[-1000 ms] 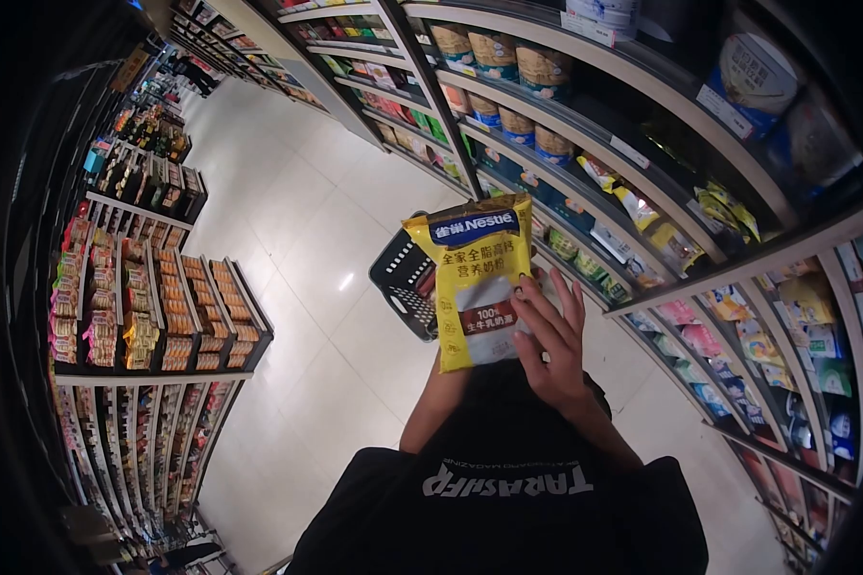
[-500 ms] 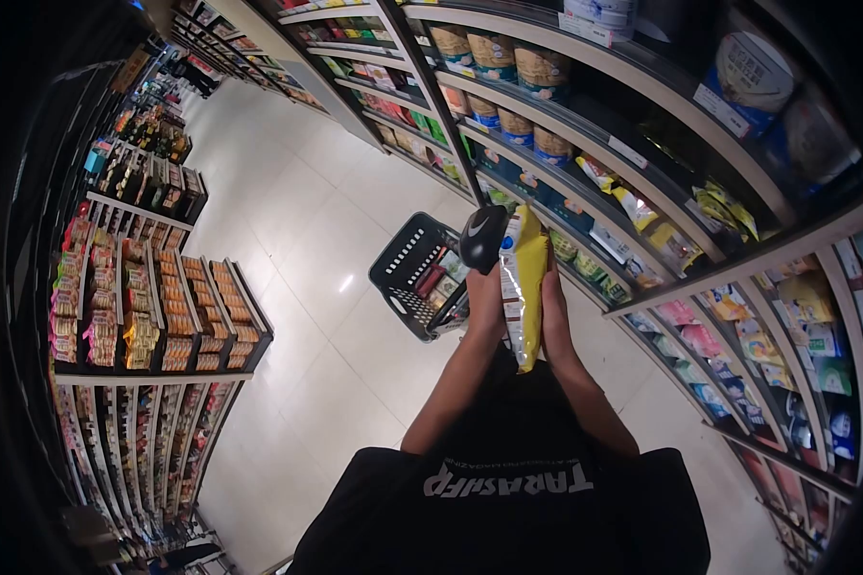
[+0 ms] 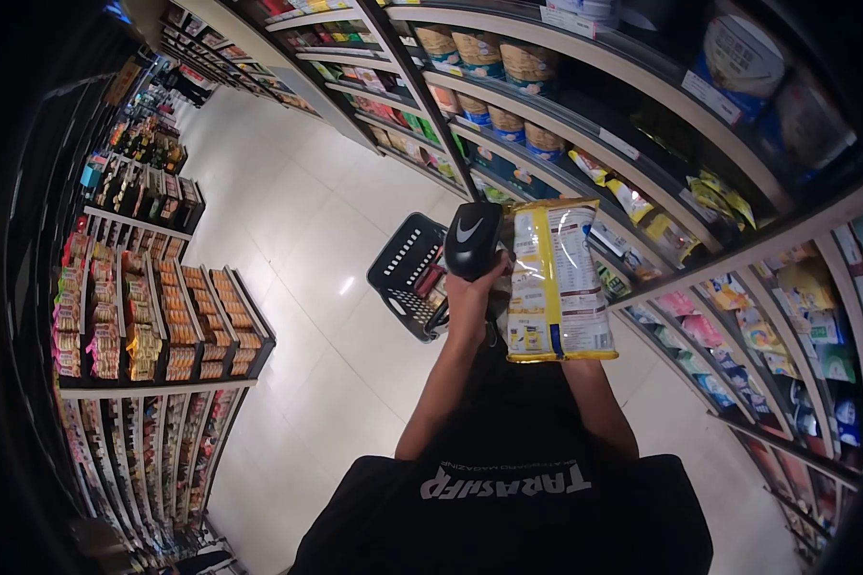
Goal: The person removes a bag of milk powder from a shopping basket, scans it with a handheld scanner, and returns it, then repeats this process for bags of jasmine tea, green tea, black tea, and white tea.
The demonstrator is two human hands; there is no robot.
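My left hand (image 3: 470,305) is raised in front of me and grips a black handheld scanner (image 3: 472,240), whose head points up beside the bag. A yellow and white milk powder bag (image 3: 558,283) stands upright to the right of the scanner, with its printed back side facing me. My right hand holds the bag from behind and is hidden by it; only my right forearm (image 3: 599,402) shows below the bag. Scanner and bag are almost touching.
A black shopping basket (image 3: 401,266) with some goods in it stands on the pale tiled floor (image 3: 288,220) just ahead. Stocked shelves (image 3: 642,163) of tins and packets run along my right. Low snack racks (image 3: 163,326) line the left side of the aisle.
The bag has turned from front-facing, through edge-on, to back-facing. My right hand moved from the front of the bag to behind it. The scanner came up beside the bag.
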